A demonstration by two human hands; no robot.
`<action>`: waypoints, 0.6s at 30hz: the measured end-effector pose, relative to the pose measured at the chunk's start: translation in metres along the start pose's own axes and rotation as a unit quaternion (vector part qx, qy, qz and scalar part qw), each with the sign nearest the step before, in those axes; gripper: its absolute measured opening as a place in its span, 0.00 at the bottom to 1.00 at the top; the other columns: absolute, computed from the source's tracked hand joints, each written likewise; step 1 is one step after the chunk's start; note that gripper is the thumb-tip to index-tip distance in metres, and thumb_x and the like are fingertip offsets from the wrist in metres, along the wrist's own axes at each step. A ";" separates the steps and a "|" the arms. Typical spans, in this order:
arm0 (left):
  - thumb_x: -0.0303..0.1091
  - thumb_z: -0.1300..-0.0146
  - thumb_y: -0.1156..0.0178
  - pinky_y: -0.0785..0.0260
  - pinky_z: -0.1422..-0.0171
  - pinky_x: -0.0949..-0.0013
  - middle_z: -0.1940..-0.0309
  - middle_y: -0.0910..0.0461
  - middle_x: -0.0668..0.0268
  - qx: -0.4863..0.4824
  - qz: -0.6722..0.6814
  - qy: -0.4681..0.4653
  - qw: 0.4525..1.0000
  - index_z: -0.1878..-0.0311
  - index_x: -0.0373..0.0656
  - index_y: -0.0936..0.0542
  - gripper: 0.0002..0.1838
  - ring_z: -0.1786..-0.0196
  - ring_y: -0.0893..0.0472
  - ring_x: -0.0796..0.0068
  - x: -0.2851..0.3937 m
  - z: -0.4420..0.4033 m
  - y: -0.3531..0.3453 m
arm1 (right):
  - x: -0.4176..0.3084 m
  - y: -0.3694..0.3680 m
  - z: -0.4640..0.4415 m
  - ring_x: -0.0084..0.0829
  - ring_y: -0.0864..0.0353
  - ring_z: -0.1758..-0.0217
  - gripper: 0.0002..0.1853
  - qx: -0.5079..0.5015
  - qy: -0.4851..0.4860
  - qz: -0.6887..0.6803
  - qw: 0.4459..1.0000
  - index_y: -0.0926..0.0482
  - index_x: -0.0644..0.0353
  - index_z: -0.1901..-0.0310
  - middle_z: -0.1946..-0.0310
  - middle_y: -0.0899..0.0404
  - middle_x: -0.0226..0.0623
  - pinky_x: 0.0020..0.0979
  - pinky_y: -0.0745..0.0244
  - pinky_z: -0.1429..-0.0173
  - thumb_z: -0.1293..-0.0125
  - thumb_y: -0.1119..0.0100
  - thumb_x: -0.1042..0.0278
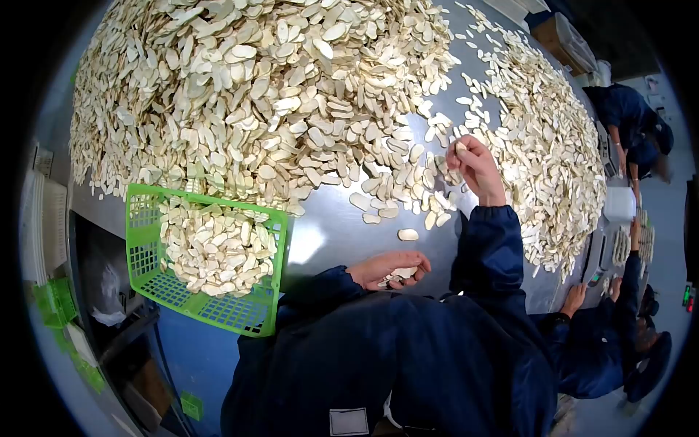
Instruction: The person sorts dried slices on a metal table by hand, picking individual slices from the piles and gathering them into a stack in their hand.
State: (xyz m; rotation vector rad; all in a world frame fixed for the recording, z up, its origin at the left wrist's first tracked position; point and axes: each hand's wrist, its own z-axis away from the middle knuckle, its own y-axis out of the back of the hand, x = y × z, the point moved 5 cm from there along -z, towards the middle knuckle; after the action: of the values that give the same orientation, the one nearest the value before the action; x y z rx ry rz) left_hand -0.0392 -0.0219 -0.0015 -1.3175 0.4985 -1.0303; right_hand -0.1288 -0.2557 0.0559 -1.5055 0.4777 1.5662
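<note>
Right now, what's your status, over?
Left hand: cupped, holding slices. Right hand: pinching a slice. Green basket: partly filled. Loose slices lie near right hand.

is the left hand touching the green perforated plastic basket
Apart: the head view shows bare grey metal table between the left hand and the green perforated plastic basket.

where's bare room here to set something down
The tabletop is barest between the green basket, large pile, lone slice and left hand. A narrower, littered gap separates the large pile from the right-side pile. It's crowded on both piles and beside the right hand.
</note>
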 end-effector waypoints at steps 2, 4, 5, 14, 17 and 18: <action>0.38 0.27 0.52 0.42 0.77 0.85 0.64 0.30 0.66 -0.005 0.000 0.001 1.000 0.51 0.39 0.26 0.13 0.68 0.32 0.83 -0.001 -0.001 0.001 | 0.004 -0.003 0.010 0.15 0.30 0.74 0.09 -0.021 -0.033 -0.006 0.999 0.24 0.61 0.58 0.73 0.25 0.27 0.19 0.36 0.70 0.40 0.40 0.74; 0.38 0.28 0.51 0.42 0.76 0.86 0.64 0.30 0.66 -0.005 0.001 0.001 1.000 0.51 0.39 0.26 0.13 0.68 0.32 0.83 -0.002 -0.001 0.002 | 0.010 -0.013 0.013 0.16 0.30 0.76 0.11 -0.031 -0.077 0.127 0.988 0.24 0.59 0.55 0.73 0.25 0.25 0.20 0.36 0.72 0.40 0.39 0.72; 0.39 0.28 0.51 0.42 0.76 0.86 0.64 0.30 0.66 -0.004 0.002 -0.001 1.000 0.51 0.39 0.26 0.13 0.68 0.32 0.83 -0.003 -0.001 0.002 | 0.012 -0.022 0.017 0.23 0.28 0.79 0.15 0.006 -0.072 0.323 0.944 0.24 0.58 0.52 0.76 0.24 0.27 0.25 0.34 0.74 0.42 0.38 0.70; 0.39 0.28 0.50 0.42 0.76 0.86 0.64 0.30 0.66 -0.003 0.004 -0.010 1.000 0.51 0.40 0.26 0.13 0.68 0.33 0.83 -0.001 0.000 0.001 | 0.011 -0.039 0.017 0.35 0.26 0.82 0.11 0.116 0.106 0.576 0.803 0.20 0.61 0.56 0.84 0.25 0.42 0.33 0.33 0.74 0.37 0.42 0.66; 0.40 0.28 0.50 0.42 0.76 0.86 0.64 0.30 0.66 -0.003 -0.010 -0.011 1.000 0.51 0.40 0.26 0.13 0.69 0.33 0.83 0.001 0.000 -0.002 | -0.005 -0.027 0.020 0.46 0.21 0.76 0.12 0.200 0.067 0.587 0.782 0.20 0.59 0.58 0.81 0.23 0.46 0.41 0.29 0.70 0.38 0.42 0.62; 0.40 0.28 0.50 0.42 0.77 0.86 0.64 0.30 0.66 -0.003 -0.016 -0.012 1.000 0.51 0.40 0.26 0.13 0.69 0.33 0.83 0.001 0.001 -0.002 | -0.003 -0.029 0.020 0.45 0.21 0.76 0.12 0.179 0.060 0.579 0.793 0.20 0.59 0.58 0.81 0.23 0.45 0.40 0.29 0.71 0.38 0.42 0.61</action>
State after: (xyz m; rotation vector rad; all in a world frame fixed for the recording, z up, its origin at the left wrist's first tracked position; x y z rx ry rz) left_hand -0.0388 -0.0224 0.0005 -1.3459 0.4639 -1.0386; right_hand -0.1180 -0.2251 0.0713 -0.9816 1.9233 2.0499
